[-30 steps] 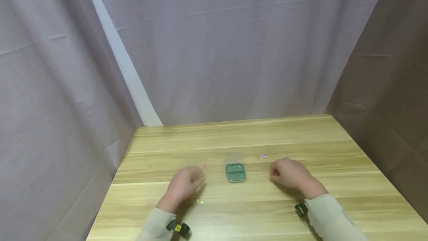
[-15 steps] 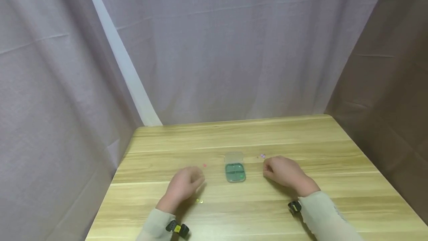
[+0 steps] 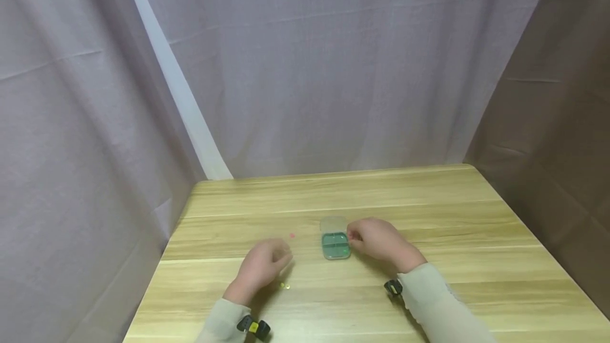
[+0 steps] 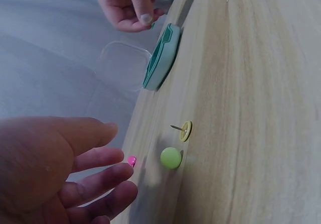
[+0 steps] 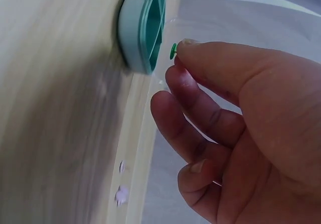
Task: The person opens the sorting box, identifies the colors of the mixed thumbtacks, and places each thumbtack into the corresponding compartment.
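Just right of the clear-lidded, four-compartment green plastic box (image 5: 131,30), our right hand (image 3: 376,238) pinches a round green thumbtack (image 5: 173,51); left of the box, our left hand (image 3: 263,263), fingers relaxed, is near a round yellow thumbtack (image 4: 187,132).

Head view: soft, diffuse light. Wood tabletop (image 3: 333,195) brightest toward 6 o'clock, pale sheen there. Brown curtain (image 3: 557,94) at 3 o'clock far darker than grey curtain (image 3: 343,78) at 12. Soft shadows under left hand (image 3: 262,263) and right hand (image 3: 378,240); left slightly smeared. Left wrist view: dimmer, bluish cast; clear lid (image 4: 121,66) toward 10 o'clock faint. Right wrist view: broad blurry shadow toward 8 o'clock; purple thumbtack (image 5: 121,194) at 7 soft-edged.
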The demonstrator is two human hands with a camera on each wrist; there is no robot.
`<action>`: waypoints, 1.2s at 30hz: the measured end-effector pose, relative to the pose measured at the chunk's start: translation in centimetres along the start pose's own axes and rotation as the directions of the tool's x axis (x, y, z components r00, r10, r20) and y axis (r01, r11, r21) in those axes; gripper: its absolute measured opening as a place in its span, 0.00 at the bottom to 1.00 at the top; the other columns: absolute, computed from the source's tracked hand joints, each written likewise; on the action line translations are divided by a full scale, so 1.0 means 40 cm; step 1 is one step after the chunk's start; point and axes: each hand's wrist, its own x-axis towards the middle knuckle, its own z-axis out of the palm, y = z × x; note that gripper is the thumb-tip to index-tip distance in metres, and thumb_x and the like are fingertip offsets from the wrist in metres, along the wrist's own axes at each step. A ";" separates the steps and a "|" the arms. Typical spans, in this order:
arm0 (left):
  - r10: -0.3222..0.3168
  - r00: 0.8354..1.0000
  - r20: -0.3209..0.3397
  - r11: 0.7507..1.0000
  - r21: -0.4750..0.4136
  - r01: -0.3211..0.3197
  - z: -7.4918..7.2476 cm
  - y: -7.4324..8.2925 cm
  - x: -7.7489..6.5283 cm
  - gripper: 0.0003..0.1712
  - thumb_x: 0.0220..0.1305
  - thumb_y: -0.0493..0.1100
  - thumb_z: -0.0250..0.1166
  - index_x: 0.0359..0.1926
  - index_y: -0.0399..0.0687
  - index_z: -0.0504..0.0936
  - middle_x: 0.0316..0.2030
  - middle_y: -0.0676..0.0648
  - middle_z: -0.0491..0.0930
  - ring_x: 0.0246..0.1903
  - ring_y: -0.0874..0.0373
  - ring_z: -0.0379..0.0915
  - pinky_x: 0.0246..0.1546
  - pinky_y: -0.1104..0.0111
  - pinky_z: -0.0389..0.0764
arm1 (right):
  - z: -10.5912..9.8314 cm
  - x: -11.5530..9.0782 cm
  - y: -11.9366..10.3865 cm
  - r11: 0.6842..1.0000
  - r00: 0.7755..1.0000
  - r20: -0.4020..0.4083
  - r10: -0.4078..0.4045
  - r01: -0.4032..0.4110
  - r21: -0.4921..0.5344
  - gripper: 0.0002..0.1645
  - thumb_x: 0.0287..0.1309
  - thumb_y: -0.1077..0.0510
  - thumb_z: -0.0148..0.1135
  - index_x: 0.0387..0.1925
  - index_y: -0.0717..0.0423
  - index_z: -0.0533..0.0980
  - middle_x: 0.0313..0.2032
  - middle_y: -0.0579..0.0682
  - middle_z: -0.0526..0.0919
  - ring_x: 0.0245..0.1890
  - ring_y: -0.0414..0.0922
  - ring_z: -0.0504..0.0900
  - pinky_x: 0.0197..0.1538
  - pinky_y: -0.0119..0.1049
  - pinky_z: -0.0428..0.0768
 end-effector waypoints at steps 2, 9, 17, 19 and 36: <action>-0.003 1.000 0.000 1.000 -0.006 0.003 0.003 0.000 -0.001 0.18 0.74 0.53 0.72 0.56 0.48 0.88 0.47 0.48 0.90 0.43 0.53 0.86 0.51 0.49 0.87 | 0.003 0.005 -0.009 1.000 1.000 0.005 0.000 0.000 0.000 0.14 0.71 0.55 0.73 0.29 0.38 0.78 0.25 0.33 0.76 0.27 0.36 0.73 0.36 0.38 0.78; 0.000 1.000 0.012 1.000 -0.009 0.000 0.011 0.001 -0.003 0.17 0.74 0.51 0.72 0.55 0.46 0.88 0.47 0.47 0.90 0.44 0.51 0.87 0.51 0.49 0.88 | 0.012 0.011 -0.025 1.000 1.000 0.006 -0.018 0.018 0.023 0.14 0.70 0.56 0.75 0.30 0.40 0.79 0.25 0.32 0.77 0.26 0.36 0.73 0.34 0.37 0.77; -0.001 1.000 0.026 1.000 0.019 0.001 0.003 0.007 0.004 0.18 0.75 0.53 0.71 0.56 0.48 0.88 0.48 0.47 0.90 0.46 0.50 0.87 0.52 0.48 0.87 | 0.019 0.009 -0.019 0.999 1.000 0.010 -0.001 0.000 0.036 0.10 0.69 0.55 0.76 0.32 0.41 0.82 0.28 0.32 0.80 0.28 0.36 0.75 0.39 0.42 0.79; -0.005 1.000 0.030 1.000 0.024 0.004 0.001 0.009 0.004 0.18 0.75 0.53 0.71 0.56 0.48 0.89 0.49 0.46 0.90 0.47 0.50 0.87 0.53 0.47 0.87 | 0.019 0.005 -0.010 0.999 1.000 0.017 0.009 -0.009 0.040 0.09 0.69 0.55 0.76 0.34 0.41 0.83 0.29 0.32 0.80 0.28 0.36 0.75 0.38 0.41 0.80; 0.001 0.999 0.047 0.999 0.038 -0.003 0.004 0.019 0.018 0.20 0.75 0.53 0.70 0.57 0.45 0.88 0.51 0.44 0.90 0.50 0.46 0.87 0.57 0.46 0.85 | -0.036 -0.089 0.083 0.997 0.997 0.039 0.073 -0.073 0.002 0.11 0.67 0.58 0.74 0.31 0.40 0.82 0.28 0.33 0.80 0.29 0.38 0.76 0.37 0.42 0.79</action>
